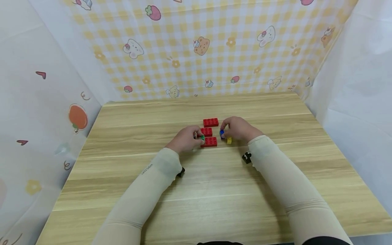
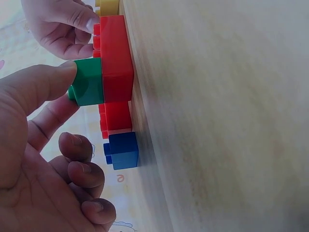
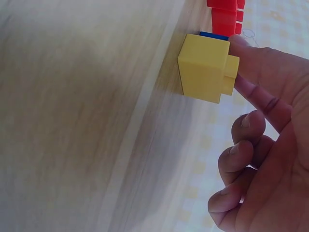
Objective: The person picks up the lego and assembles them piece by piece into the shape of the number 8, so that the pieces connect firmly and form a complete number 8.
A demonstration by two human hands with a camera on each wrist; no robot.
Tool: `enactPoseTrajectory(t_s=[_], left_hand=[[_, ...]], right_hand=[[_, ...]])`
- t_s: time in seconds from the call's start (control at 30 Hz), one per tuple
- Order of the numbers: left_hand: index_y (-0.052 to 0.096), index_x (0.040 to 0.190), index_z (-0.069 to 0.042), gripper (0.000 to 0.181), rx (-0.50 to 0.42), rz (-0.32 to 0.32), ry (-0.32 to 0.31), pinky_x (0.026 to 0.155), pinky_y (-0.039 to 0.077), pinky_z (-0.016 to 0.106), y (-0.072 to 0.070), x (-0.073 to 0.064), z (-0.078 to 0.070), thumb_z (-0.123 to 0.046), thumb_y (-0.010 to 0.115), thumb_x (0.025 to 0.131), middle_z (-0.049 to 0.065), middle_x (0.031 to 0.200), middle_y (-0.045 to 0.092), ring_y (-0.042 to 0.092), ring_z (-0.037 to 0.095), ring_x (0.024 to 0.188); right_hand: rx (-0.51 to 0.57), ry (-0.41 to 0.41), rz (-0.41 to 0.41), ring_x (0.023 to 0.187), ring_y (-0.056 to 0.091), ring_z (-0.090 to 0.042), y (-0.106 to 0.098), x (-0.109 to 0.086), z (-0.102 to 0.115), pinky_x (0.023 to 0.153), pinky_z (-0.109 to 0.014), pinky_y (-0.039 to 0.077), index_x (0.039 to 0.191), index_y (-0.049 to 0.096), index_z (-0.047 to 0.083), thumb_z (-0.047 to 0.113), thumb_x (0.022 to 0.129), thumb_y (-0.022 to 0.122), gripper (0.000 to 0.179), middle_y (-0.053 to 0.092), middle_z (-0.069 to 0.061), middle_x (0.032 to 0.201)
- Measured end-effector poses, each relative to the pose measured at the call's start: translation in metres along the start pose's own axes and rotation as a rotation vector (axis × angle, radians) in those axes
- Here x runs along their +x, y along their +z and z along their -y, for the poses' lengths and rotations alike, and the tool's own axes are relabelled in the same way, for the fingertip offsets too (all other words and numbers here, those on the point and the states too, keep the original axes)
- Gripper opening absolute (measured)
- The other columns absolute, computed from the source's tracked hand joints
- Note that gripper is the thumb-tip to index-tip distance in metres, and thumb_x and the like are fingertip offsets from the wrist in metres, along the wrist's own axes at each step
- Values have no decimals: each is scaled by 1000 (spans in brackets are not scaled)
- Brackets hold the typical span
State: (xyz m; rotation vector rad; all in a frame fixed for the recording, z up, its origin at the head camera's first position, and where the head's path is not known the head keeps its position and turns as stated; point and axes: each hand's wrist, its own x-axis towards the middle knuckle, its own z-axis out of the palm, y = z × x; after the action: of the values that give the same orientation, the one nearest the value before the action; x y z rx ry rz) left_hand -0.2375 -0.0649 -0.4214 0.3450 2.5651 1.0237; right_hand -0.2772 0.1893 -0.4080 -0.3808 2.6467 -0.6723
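Note:
My left hand [image 1: 185, 139] pinches a green block [image 2: 89, 82] between thumb and index finger. The green block stands on the studs at the left end of the nearest red brick [image 1: 210, 142]. Two more red bricks lie behind it, a middle one [image 1: 207, 132] and a far one [image 1: 210, 122]. To their right, my right hand [image 1: 239, 128] pinches a small blue block [image 1: 222, 134] at the table. A yellow block [image 3: 203, 67] sits just in front of that blue block, partly covering it in the right wrist view. Another blue block [image 2: 124, 151] appears beyond the red bricks in the left wrist view.
The wooden table [image 1: 196, 204] reaches back to a yellow checked cloth [image 1: 183, 51]. White sheets hang at the left [image 1: 46, 102] and right [image 1: 361, 85]. A small black device [image 1: 246, 157] sits at the right wrist.

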Motion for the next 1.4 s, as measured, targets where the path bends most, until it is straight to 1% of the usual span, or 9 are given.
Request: enactPoseTrajectory(t_s=[0.37, 0.5, 0.6, 0.73, 0.8, 1.0, 1.23, 1.3, 1.4], left_hand=[[66, 105, -18, 16, -7, 1, -5, 68, 43, 35, 0, 0, 1, -25, 78, 98, 7, 89, 55, 51, 22, 77], [65, 105, -18, 16, -5, 5, -5, 68, 43, 35, 0, -1, 0, -25, 78, 98, 6, 89, 55, 51, 22, 76], [65, 105, -18, 16, -9, 6, -6, 68, 43, 35, -1, -1, 0, -25, 78, 98, 6, 88, 55, 51, 21, 75], [65, 104, -18, 16, -14, 10, -12, 67, 43, 35, -1, -2, -2, -25, 78, 98, 6, 86, 55, 50, 21, 74], [65, 105, -18, 16, -12, 12, -13, 67, 43, 35, -1, -2, -2, -25, 78, 98, 6, 86, 55, 51, 21, 73], [65, 106, -18, 17, 3, 11, -4, 68, 43, 35, -1, -1, -1, -25, 78, 98, 6, 89, 55, 51, 22, 76], [65, 106, -19, 16, 5, 6, -5, 68, 44, 35, -1, -1, -1, -25, 78, 98, 7, 90, 57, 52, 22, 78], [65, 105, -19, 16, 5, 5, -5, 68, 44, 35, -1, -1, -1, -25, 77, 98, 7, 90, 57, 52, 22, 77], [65, 105, -19, 16, 7, 9, -4, 68, 44, 35, -1, 0, -1, -25, 77, 98, 7, 90, 57, 52, 22, 77]], right_hand=[[13, 6, 4, 77, 55, -22, 1, -1, 2, 77, -37, 47, 113, 74, 12, 18, 96, 79, 19, 71, -7, 96], [14, -2, 3, 78, 57, -21, 1, 0, 1, 77, -36, 48, 111, 74, 12, 18, 96, 79, 17, 72, -7, 100], [17, -1, 5, 76, 57, -21, 1, 0, 0, 76, -36, 48, 113, 73, 12, 19, 96, 79, 19, 71, -6, 96], [11, 2, 7, 72, 54, -20, 1, 0, 0, 75, -36, 47, 119, 72, 12, 20, 95, 80, 26, 68, -5, 88], [4, 1, 7, 72, 54, -19, 1, 0, 0, 75, -36, 48, 120, 71, 12, 20, 95, 81, 29, 67, -4, 87], [-2, 1, 6, 72, 52, -19, 2, 1, -1, 72, -35, 47, 119, 71, 11, 20, 93, 82, 29, 64, -4, 83], [-1, 1, 0, 70, 51, -19, 3, 2, 0, 71, -35, 46, 114, 72, 12, 20, 93, 82, 25, 61, -2, 78], [0, -2, 0, 71, 52, -19, 2, 1, 0, 71, -35, 46, 114, 72, 12, 20, 93, 82, 24, 62, -3, 79], [4, -12, -3, 74, 54, -20, 2, 1, 0, 73, -35, 47, 113, 72, 12, 20, 94, 82, 22, 67, -4, 88]])
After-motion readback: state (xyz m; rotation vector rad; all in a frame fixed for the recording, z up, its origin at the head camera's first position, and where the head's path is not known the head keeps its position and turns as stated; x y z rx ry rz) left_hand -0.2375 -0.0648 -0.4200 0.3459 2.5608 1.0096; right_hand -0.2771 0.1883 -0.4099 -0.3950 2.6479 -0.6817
